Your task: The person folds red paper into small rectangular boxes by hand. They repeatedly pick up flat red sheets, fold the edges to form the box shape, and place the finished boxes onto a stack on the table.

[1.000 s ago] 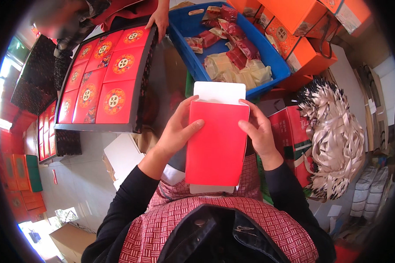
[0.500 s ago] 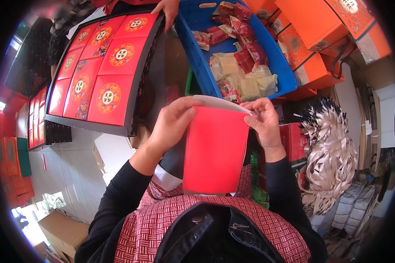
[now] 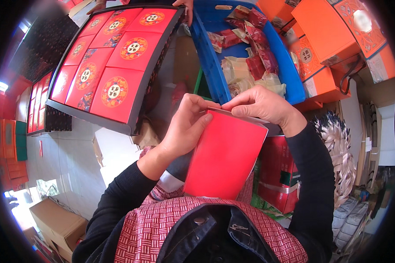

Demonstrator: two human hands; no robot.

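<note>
Left hand (image 3: 186,129) and right hand (image 3: 267,107) pinched a red box (image 3: 221,158) by its top edge near a patterned apron (image 3: 149,225), seemingly closing the box; the next move likely needed even pressure

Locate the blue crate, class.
In the head view, the blue crate is at the top, right of centre, between the black tray on its left and orange boxes.
</note>
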